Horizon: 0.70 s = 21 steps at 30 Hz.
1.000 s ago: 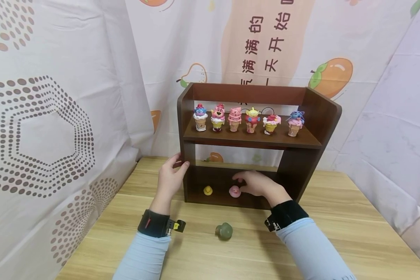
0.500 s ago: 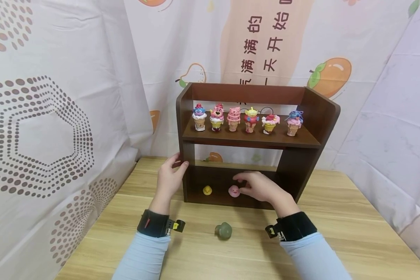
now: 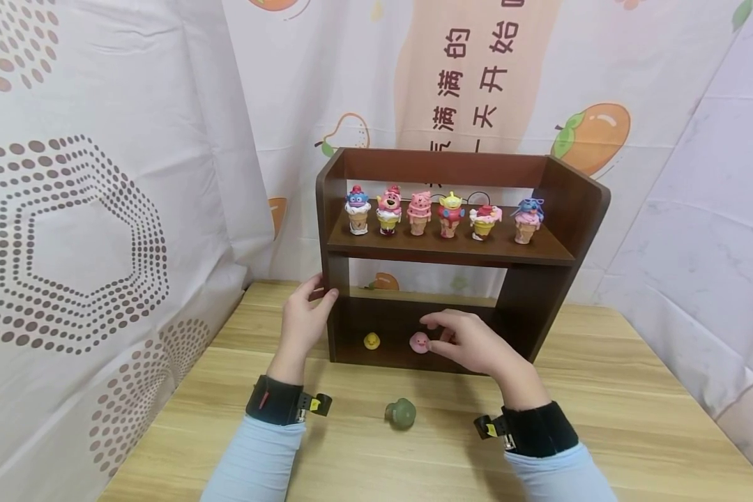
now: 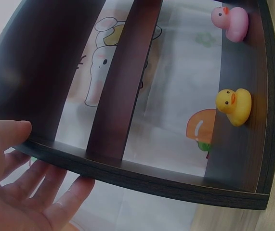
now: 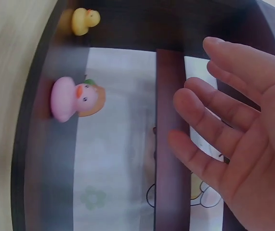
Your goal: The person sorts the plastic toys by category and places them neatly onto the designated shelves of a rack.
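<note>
My left hand [image 3: 306,314] grips the left side panel of a dark brown two-tier shelf [image 3: 452,256], thumb on the inner face and fingers outside; the left wrist view shows the panel between them. On the lower tier sits a pink rubber duck [image 3: 420,342], with a smaller-looking yellow rubber duck [image 3: 371,341] to its left. My right hand [image 3: 470,341] is just right of the pink duck, fingers relaxed and holding nothing. In the right wrist view the pink duck [image 5: 69,98] stands apart from the open fingers.
Several ice-cream-cone figurines [image 3: 419,214] stand in a row on the upper tier. A small dark green rounded object [image 3: 403,414] lies on the wooden table [image 3: 351,464] in front of the shelf. Patterned curtains [image 3: 88,230] hang behind and to the left.
My right hand has drawn back slightly from the pink duck, its thumb and fingers loosening, and the wrist has dropped toward me. The left hand and the ducks have stayed in place.
</note>
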Motion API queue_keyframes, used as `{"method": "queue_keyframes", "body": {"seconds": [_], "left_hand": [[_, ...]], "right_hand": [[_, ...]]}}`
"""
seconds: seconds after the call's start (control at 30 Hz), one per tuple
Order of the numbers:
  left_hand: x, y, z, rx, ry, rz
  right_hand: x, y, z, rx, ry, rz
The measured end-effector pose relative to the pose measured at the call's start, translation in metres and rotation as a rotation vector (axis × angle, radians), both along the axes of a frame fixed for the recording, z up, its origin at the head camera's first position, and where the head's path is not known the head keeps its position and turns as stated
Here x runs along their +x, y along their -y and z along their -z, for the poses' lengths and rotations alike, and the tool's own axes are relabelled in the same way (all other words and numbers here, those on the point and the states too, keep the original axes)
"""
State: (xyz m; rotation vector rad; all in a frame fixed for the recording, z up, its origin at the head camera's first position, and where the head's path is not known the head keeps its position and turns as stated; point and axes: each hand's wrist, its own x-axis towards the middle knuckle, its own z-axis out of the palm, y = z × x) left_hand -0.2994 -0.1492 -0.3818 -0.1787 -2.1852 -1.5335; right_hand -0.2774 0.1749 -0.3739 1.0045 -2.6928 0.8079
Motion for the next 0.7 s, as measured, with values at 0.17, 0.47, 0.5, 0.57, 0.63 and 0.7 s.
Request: {"method": "queue_keyframes", "body": {"seconds": [0.17,0.47,0.5,0.57,0.63,0.7], "left_hand": [[0.0,-0.001,0.0,0.001,0.007,0.0],[0.0,-0.001,0.001,0.005,0.011,-0.002],[0.0,-0.001,0.0,0.003,0.008,-0.005],[0.0,0.0,0.0,0.004,0.004,-0.008],[0.0,0.0,-0.001,0.002,0.001,-0.009],[0.0,0.0,-0.001,0.001,0.006,-0.008]], "right_hand": [[0.01,0.0,-0.003,-0.07,-0.014,-0.002],[0.022,0.001,-0.001,-0.133,-0.011,0.031],[0.022,0.001,-0.001,-0.135,-0.007,0.037],[0.023,0.002,-0.001,-0.135,-0.007,0.041],[0.024,0.002,-0.001,-0.133,-0.006,0.05],[0.026,0.002,-0.001,-0.132,-0.003,0.056]]}}
